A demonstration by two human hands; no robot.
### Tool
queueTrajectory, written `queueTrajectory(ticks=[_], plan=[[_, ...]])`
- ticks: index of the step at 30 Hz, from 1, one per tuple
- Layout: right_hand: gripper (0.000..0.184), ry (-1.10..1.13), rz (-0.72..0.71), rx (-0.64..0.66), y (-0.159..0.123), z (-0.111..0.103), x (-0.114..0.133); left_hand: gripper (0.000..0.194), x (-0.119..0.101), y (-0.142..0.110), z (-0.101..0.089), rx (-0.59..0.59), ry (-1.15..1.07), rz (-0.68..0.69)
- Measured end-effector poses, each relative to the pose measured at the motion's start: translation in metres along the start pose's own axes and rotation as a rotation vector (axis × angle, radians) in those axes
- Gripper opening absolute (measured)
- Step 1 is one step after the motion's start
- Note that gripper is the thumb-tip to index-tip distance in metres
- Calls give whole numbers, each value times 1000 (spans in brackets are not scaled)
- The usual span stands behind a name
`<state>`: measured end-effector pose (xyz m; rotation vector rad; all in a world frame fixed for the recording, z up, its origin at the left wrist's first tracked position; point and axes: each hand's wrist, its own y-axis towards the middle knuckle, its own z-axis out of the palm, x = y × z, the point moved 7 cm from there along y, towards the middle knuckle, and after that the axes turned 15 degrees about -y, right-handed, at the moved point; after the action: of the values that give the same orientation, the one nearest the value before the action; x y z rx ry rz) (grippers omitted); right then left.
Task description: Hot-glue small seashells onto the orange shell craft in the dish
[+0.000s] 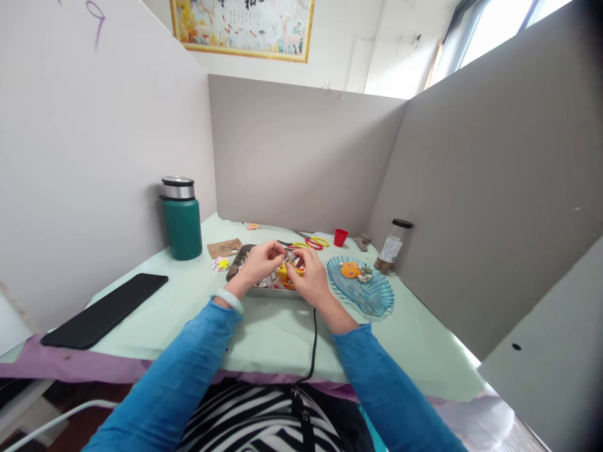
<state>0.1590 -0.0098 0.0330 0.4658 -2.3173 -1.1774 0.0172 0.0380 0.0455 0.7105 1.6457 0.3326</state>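
Both hands are over a shallow metal tray [277, 292] filled with small shiny, white and yellow-orange pieces. My left hand [264, 258], with a pale bangle [229, 301] at its wrist, has thumb and fingertips pinched together above the tray. Close to its right, my right hand [309, 276] is closed with thumb against fingers. What either pinch holds is too small to make out. Yellow pieces [283, 272] show just under the fingertips. On the right, a blue shell-shaped glass plate [372, 301] bears an orange figure [350, 270] and a small patterned piece [365, 273].
Behind the tray lie red- and yellow-handled scissors [313, 243] near a red cup [340, 237]. A green bottle [182, 226], brown card [225, 248], flower piece [221, 264] and black mat [108, 311] are left. A clear jar [394, 247] leans right. Grey partitions [301, 150] surround the table.
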Motion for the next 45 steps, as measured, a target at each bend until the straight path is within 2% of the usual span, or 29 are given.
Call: queueTrajectory(ticks=[23, 34, 45], plan=[[19, -4, -15, 20, 1, -1, 2, 15, 1, -1, 2, -9, 1, -11], [26, 52, 24, 19, 2, -2, -1, 18, 1, 0, -2, -53, -127, -36], [19, 40, 6, 42, 1, 0, -1, 15, 3, 1, -2, -31, -18, 22]])
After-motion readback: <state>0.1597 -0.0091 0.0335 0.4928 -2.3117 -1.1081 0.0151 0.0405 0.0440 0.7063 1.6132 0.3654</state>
